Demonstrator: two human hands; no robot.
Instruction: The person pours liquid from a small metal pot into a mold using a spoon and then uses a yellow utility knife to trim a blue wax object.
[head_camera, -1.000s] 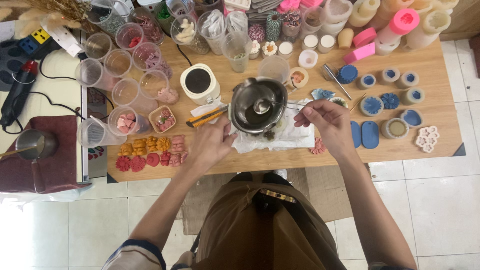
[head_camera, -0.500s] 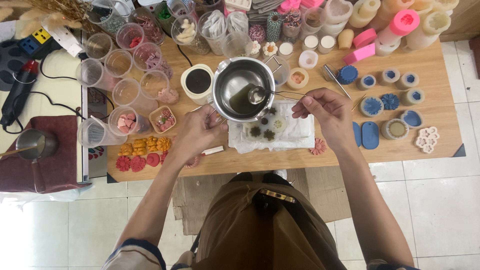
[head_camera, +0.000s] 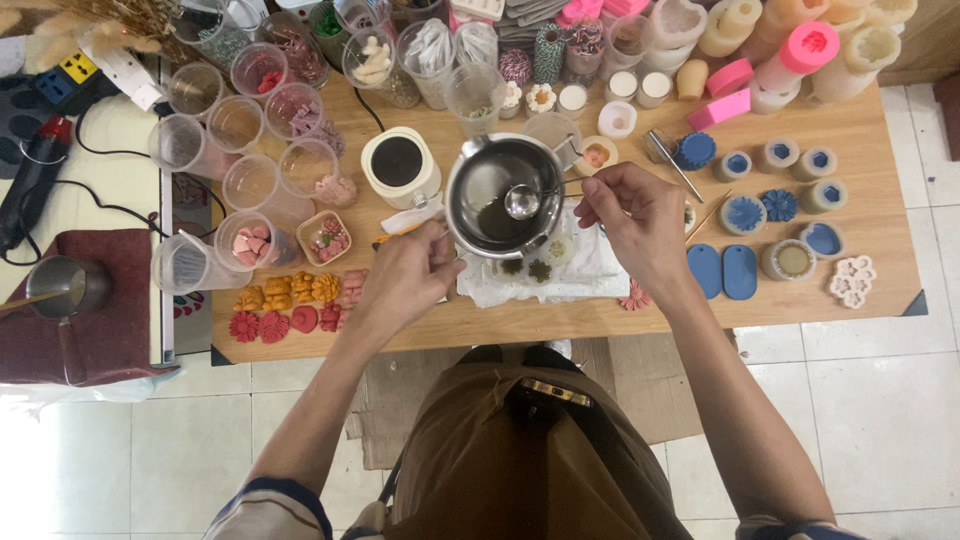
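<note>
My left hand (head_camera: 405, 277) grips the handle of a steel melting pot (head_camera: 478, 178) and holds it raised above the wooden table (head_camera: 860, 135). A dark green liquid pools in the pot's bottom. My right hand (head_camera: 634, 218) pinches the thin handle of a small metal ladle (head_camera: 522, 202), whose bowl sits inside the pot. Below the pot lies a white flower mould (head_camera: 553, 250) on a crumpled white cloth (head_camera: 590, 275), with dark filled cavities partly hidden by the pot.
Clear plastic cups (head_camera: 250, 180) crowd the table's left side, next to a white round heater (head_camera: 398, 165). Red and orange wax flowers (head_camera: 290, 305) lie at the front left. Blue moulds and discs (head_camera: 745, 212) sit at the right. Pink and cream moulds (head_camera: 805, 45) line the back.
The pot swung left and up, then came back right and lower over the mould. My right hand with the ladle shifted left and toward the back.
</note>
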